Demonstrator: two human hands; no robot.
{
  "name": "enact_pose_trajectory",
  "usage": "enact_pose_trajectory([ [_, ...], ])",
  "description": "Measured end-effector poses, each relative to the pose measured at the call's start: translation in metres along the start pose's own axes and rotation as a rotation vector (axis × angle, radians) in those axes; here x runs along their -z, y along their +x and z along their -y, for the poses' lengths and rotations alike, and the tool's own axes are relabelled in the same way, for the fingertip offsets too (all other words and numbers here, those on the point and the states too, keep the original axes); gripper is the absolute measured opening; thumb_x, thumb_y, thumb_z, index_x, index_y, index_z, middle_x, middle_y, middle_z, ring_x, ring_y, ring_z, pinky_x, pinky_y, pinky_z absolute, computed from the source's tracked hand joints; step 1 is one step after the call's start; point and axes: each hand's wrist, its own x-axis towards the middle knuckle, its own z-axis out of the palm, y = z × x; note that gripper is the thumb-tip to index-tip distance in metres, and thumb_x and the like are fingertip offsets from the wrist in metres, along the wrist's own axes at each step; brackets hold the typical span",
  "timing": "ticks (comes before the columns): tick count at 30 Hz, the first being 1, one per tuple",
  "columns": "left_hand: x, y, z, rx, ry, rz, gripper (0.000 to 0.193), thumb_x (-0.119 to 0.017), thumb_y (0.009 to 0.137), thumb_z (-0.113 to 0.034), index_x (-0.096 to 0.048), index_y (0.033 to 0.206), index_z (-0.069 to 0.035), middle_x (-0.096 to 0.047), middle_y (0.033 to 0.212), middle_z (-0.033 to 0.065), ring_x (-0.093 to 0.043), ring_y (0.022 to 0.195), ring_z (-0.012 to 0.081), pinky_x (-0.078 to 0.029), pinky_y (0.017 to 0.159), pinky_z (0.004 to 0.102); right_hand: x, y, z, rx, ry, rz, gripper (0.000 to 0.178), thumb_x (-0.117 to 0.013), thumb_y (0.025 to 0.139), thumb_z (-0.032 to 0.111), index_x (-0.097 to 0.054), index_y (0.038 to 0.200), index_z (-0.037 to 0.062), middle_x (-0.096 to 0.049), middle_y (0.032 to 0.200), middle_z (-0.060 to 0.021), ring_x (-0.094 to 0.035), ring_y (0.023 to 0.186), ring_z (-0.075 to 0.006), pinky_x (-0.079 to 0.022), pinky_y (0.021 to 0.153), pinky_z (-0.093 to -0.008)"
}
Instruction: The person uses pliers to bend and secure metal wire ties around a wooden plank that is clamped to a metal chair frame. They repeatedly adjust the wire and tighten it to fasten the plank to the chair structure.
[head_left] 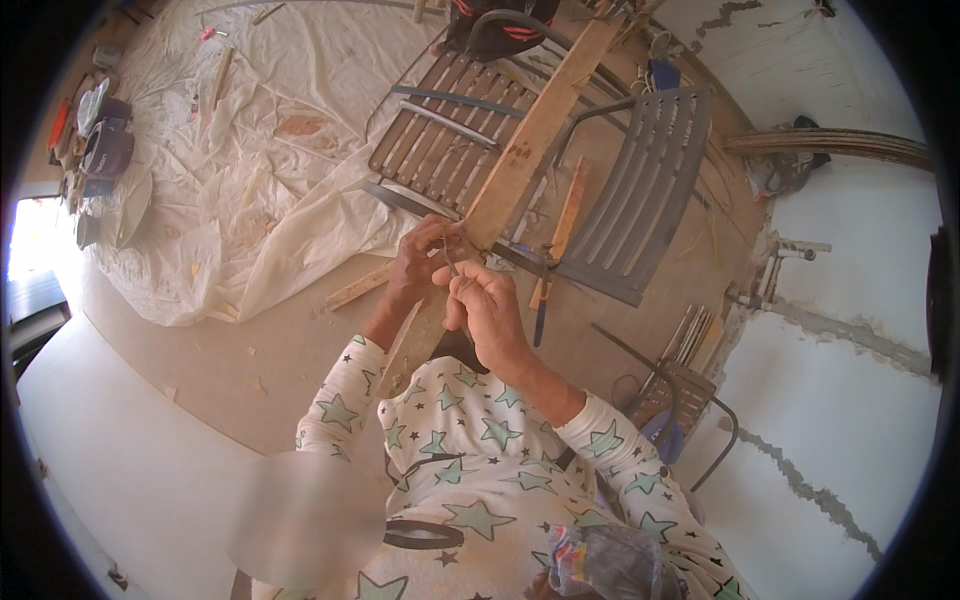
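Your two hands meet in front of your body, near the middle of the view. Your left hand (420, 256) is partly closed, its fingers curled around or against a thin, dark, metallic-looking piece (449, 254). Your right hand (485, 305) is more tightly folded, its thumb and forefinger brought together at the lower end of that piece; it seems pinched there, though the fingers hide the exact contact. Holding it from two sides probably lets one hand steady it while the other controls its angle. What the piece is cannot be told.

Just beyond your fingers begins a long wooden plank (545, 130), running away from you toward the upper right. It passes over slatted furniture, which may be holding it up, though the contact is unclear. Between your forearms is another length of wood (405, 358), close to your lap; your hands hide whether it belongs to the same plank.

To the plank's left is a slatted panel (425, 140), to its right a curved grey slatted seat (622, 200). Between seat and plank lie a narrow wooden strip (571, 212) and a blue-handled tool (541, 320), both within fairly easy reach. At left, a crumpled pale sheet (270, 180) covers the floor (225, 365), perhaps to protect it from debris.
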Motion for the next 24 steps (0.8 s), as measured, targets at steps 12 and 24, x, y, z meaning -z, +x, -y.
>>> enact_pose_trajectory([
  [12,-0.013,0.005,0.000,-0.117,0.201,-0.157,0.021,-0.069,0.085,-0.007,-0.074,0.105,-0.001,-0.069,0.101,0.0130,-0.068,0.088,0.0279,-0.053,0.077,0.0358,0.003,-0.007,-0.012,-0.130,0.467,0.021,0.045,-0.045,0.106,0.036,-0.062,0.126,-0.0006,-0.065,0.083,-0.0074,-0.064,0.069,-0.0144,-0.055,0.067,-0.0304],
  [24,0.004,0.026,-0.001,0.175,-0.124,0.031,0.015,-0.061,0.098,-0.008,-0.071,0.096,0.003,-0.063,0.083,0.0053,-0.062,0.078,0.0141,-0.049,0.073,0.0294,0.151,-0.024,-0.172,0.091,-0.980,-0.549,0.034,-0.070,0.081,0.016,-0.063,0.111,0.0009,-0.065,0.100,-0.0165,-0.064,0.098,-0.0373,-0.051,0.085,-0.0469],
])
